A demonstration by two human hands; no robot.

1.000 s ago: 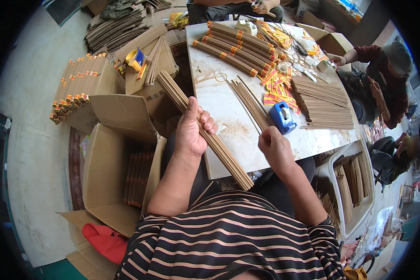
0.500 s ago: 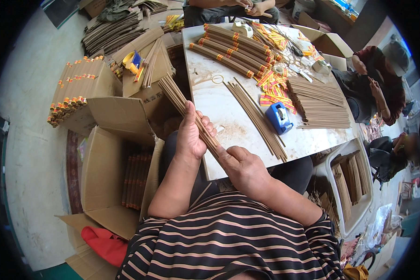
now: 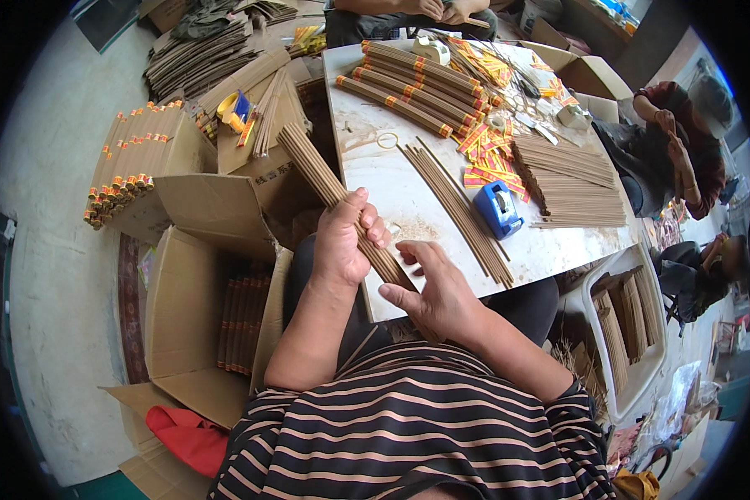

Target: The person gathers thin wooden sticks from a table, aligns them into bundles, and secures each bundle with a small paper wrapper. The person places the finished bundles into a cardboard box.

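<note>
My left hand (image 3: 344, 242) grips a thick bundle of brown incense sticks (image 3: 321, 179) that slants up and to the left over the table's near-left edge. My right hand (image 3: 436, 293) lies against the bundle's lower end, fingers spread around it. Just beyond my hands a loose row of sticks (image 3: 458, 208) lies on the white table (image 3: 375, 175), with a blue tape dispenser (image 3: 498, 210) to its right.
Wrapped bundles (image 3: 408, 92) and red-yellow labels (image 3: 487, 154) lie at the table's far side, and a loose stick pile (image 3: 571, 179) at the right. An open cardboard box (image 3: 196, 333) of packed bundles stands at my left. Other people sit at the right and far end.
My right hand came back from the tape dispenser to the bundle's lower end. My left hand kept its grip, and the bundle now slants a little more upright.
</note>
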